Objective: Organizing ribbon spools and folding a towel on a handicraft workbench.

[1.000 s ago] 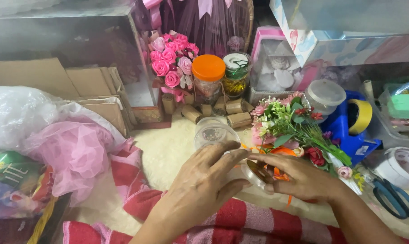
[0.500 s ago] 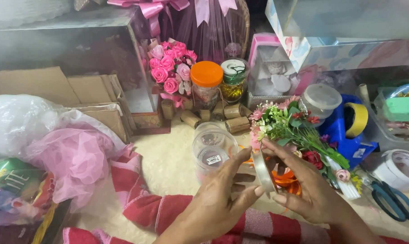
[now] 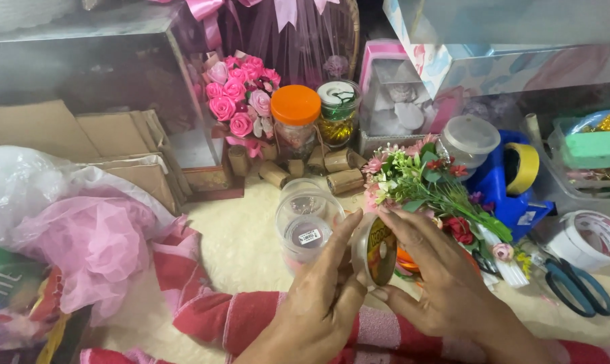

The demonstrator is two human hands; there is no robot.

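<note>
While both hands meet over the red-and-white striped cloth (image 3: 264, 323), they share one small thing: a clear roll of tape with a yellow-brown core (image 3: 374, 251), stood on edge. The left hand (image 3: 322, 303) has its thumb and fingers closed against the roll's left face, and the right hand (image 3: 440, 283) curls its fingers over the rim and right side, so the roll is pinched between them. Held only by fingertips, the roll could slip and drop onto the cloth.

Just left of the roll stand clear plastic tubs with lids (image 3: 307, 222); a jerk of the left elbow might tip them. Just behind the roll lies a spray of artificial flowers with green leaves (image 3: 426, 189), whose stems could catch any sticky loose tape. Farther behind the roll, an orange-lidded glass jar (image 3: 295, 125) stands well apart.
</note>
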